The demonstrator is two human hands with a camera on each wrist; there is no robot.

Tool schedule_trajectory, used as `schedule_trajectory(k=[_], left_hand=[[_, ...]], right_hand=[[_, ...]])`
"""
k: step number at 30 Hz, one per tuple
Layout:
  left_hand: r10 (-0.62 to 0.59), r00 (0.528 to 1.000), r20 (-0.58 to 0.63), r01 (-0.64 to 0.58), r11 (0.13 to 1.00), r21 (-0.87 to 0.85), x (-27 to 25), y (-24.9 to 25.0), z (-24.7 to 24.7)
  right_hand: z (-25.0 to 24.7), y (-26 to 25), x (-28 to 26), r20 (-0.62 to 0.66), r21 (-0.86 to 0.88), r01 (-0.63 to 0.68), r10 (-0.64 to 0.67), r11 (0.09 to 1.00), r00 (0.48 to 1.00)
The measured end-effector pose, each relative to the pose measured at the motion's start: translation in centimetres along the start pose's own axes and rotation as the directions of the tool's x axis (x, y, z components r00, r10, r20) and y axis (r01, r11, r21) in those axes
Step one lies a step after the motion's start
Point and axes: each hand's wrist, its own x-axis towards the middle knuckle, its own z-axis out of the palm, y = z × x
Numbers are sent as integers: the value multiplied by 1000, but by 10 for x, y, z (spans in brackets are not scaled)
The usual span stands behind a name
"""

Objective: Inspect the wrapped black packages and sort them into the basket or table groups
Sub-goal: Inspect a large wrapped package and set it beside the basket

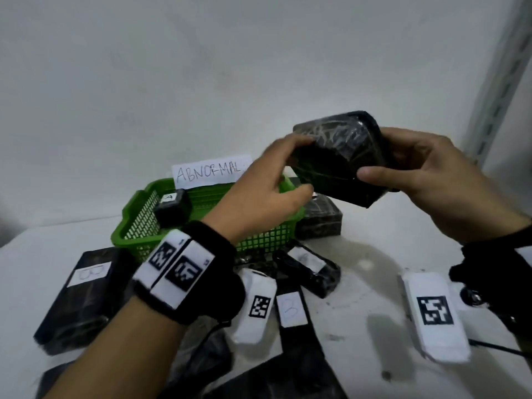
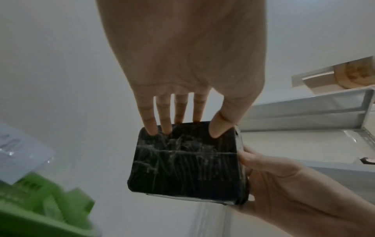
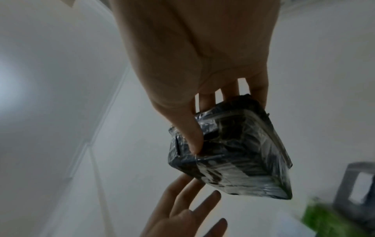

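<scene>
A black package (image 1: 339, 165) wrapped in clear film is held up in the air above the table, to the right of the green basket (image 1: 135, 226). My right hand (image 1: 383, 168) grips its right end, thumb on the near face (image 3: 192, 141) and fingers behind. My left hand (image 1: 298, 168) touches its left end with straight fingertips (image 2: 154, 128) and thumb. The film on the package (image 2: 186, 163) shows white creases. Inside the basket stands one small black package (image 1: 172, 208) marked A. A paper sign (image 1: 210, 171) reading ABNORMAL stands behind the basket.
Several black packages with B labels lie on the white table: a large one (image 1: 83, 292) at the left, a narrow one (image 1: 290, 309) and another (image 1: 311, 269) in front of the basket. One more (image 1: 319, 217) sits right of the basket. A metal rack upright (image 1: 501, 82) rises at the right.
</scene>
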Motion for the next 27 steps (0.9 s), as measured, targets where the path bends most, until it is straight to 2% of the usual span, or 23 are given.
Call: schedule_trajectory(k=[3,5,8,10,13,16,19,22,27], left_hand=[[-47,985,169,24,990,135,24,0,24],[-89,964,251,31,974,226,37,-3,38],[-198,915,351,79,942,325,52,-7,58],[-237,882,408,45,903,428,59,-9,71],[-258,855,450,-16,854,520,70,-12,83],[-322,828,459,13,829,559,88,-15,90],[-407,783,470,45,791,610,114,-19,92],[-490,708,509,22,736,677,140,-28,98],[-569,601,562,47,727,685,157,-42,110]], right_hand=[[-25,34,2,-32,-267,-21,13,964,999],[-39,62,5,-56,-451,-44,21,891,998],[-58,104,13,-75,-606,-127,102,785,992],[-70,129,19,-30,-645,-192,227,739,973],[-78,157,31,71,-696,-217,366,684,928],[-78,174,45,119,-703,-241,445,669,887],[-73,186,64,144,-689,-257,475,678,868],[-66,197,84,168,-696,-250,492,673,854],[-58,208,106,181,-718,-237,504,654,844]])
